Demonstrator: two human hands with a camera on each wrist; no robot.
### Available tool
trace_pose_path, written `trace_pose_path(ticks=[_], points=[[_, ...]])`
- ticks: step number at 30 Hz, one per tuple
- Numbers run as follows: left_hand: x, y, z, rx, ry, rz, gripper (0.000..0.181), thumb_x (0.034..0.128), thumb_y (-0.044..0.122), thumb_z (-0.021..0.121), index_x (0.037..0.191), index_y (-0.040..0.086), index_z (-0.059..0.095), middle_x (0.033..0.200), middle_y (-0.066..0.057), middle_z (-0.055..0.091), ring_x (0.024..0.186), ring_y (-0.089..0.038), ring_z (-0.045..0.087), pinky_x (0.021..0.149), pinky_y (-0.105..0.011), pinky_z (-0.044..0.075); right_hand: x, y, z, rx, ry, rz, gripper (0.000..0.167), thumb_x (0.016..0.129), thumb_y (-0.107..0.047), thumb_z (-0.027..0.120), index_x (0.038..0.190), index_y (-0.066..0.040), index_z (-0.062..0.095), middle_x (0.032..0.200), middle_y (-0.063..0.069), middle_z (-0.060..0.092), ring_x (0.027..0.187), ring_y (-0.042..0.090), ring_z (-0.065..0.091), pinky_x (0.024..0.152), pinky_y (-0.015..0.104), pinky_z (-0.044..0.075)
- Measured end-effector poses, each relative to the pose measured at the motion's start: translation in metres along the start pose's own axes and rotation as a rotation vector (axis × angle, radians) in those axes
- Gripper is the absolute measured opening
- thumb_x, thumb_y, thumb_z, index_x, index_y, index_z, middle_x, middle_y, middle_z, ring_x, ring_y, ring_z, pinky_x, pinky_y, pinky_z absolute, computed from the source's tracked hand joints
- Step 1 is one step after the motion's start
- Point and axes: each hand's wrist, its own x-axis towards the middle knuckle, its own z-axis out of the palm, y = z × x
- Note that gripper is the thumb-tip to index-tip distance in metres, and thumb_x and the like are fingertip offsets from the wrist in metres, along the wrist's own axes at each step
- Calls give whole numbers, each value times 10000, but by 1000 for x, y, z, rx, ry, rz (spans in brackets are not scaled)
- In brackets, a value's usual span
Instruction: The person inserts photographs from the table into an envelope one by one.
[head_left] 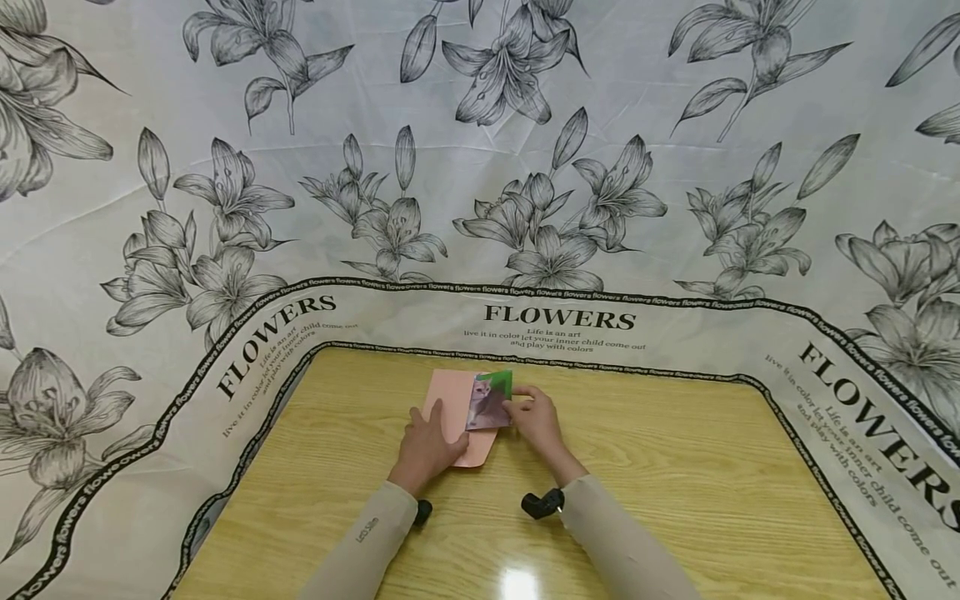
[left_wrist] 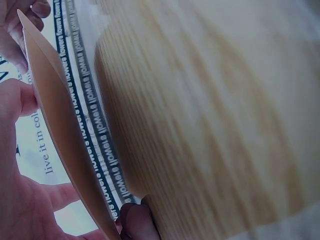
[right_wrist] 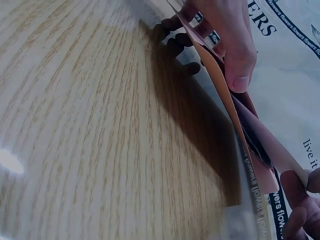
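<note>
My left hand (head_left: pixel 429 446) grips a pink paper envelope (head_left: pixel 447 396) by its left and near side. In the right wrist view, the thumb of that hand presses the top face while its fingers lie beneath the envelope (right_wrist: pixel 220 80). My right hand (head_left: pixel 534 417) pinches the right edge of a glossy card (head_left: pixel 489 402) with a cat picture and a green corner. The right wrist view shows that card (right_wrist: pixel 272 137) reaching into the envelope's parted opening. Its inner end is hidden there. In the left wrist view the envelope (left_wrist: pixel 65 115) appears edge-on, raised off the table.
A wood-grain table (head_left: pixel 660 483) lies under both hands. White cloth (head_left: pixel 555 325) printed with flowers and lettering rises behind and along the sides. A dark band (head_left: pixel 543 503) shows at my right wrist, and light glares off the near table edge.
</note>
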Motion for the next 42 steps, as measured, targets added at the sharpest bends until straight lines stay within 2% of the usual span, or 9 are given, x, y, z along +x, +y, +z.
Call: trace_pose_path(ticks=[4,13,16,25,32,42], points=[[0,0,0,-9,-2,4,909,927,485,748,1632,27,404,1293,-361,431,954,-460,607,765,-572,565,0,-2,2,-19,-5,8,369,1022,-151,743,1336,27,668,854,149,789,728,201,699,615,299,459],[0,0,-1,-12,-4,-1,909,925,484,750,1633,32,403,1276,-349,436,939,-444,604,758,-566,566,-4,-7,3,-10,-20,25,371,1042,-185,713,1355,11,670,882,139,777,803,380,724,585,296,429],[1,0,0,-10,-2,-3,911,924,490,748,1634,35,402,1280,-347,435,952,-448,607,768,-564,565,-5,-10,3,-14,-21,27,354,1038,-166,706,1344,9,681,895,128,772,803,365,719,604,293,449],[1,0,-1,-19,-10,-11,919,923,486,748,1642,39,392,1309,-355,428,988,-462,604,789,-573,560,-3,-11,7,-31,-25,21,340,981,-65,719,1304,40,708,927,128,774,730,168,660,623,287,466],[0,0,0,-22,-17,-18,918,932,489,740,1650,42,383,1323,-362,429,999,-471,610,790,-576,565,-1,-9,16,-56,-40,15,352,975,-76,724,1312,25,710,921,103,772,732,163,666,636,291,485],[2,-1,2,-8,-7,-18,906,938,497,735,1644,43,394,1321,-359,434,995,-476,613,779,-578,566,1,-10,30,-49,-41,17,365,973,-71,707,1326,24,705,885,90,730,620,130,575,549,261,435]])
